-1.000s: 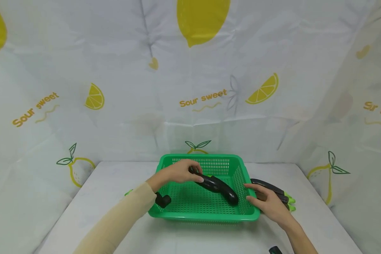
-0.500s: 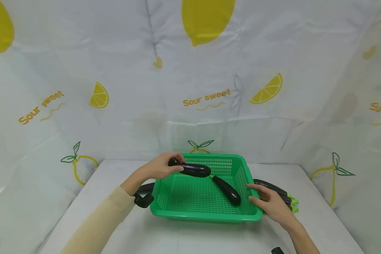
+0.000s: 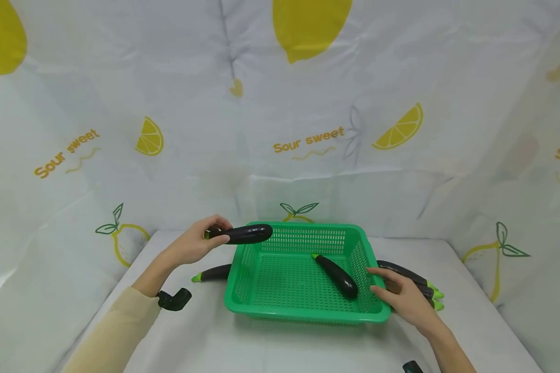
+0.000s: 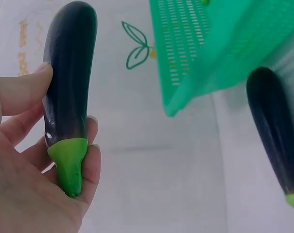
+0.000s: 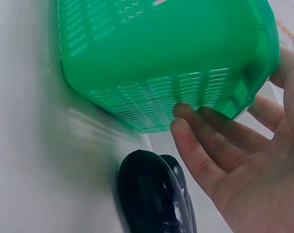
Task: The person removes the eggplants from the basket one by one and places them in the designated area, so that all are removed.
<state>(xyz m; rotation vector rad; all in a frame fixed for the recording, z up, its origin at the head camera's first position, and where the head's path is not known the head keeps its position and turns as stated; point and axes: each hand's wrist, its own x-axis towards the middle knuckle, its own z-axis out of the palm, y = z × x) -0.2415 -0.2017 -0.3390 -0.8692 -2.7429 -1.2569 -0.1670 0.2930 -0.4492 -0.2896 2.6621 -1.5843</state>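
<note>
My left hand (image 3: 198, 241) pinches an eggplant (image 3: 249, 234) near its green stem end, raised at the back left corner of the green plastic basket (image 3: 303, 313). In the left wrist view, thumb and fingers lie around this glossy dark eggplant (image 4: 71, 73), stem toward the palm. A second eggplant (image 3: 337, 277) lies inside the basket, toward its right side. My right hand (image 3: 406, 300) holds the basket's right rim. The right wrist view shows some fingertips (image 5: 183, 131) against the basket's slotted outer wall (image 5: 161, 92).
Left of the basket, another eggplant (image 3: 214, 273) lies on the white table (image 3: 205, 331). Several eggplants (image 3: 403, 272) are grouped beyond the right rim, partly behind my right hand. A lemon-printed sheet (image 3: 191, 129) hangs behind the table. Black straps with camera pieces (image 3: 175, 299) sit at my wrists.
My left hand has lifted the eggplant up from inside the basket and carried it left to the back left rim. My right hand has stayed on the right rim.
</note>
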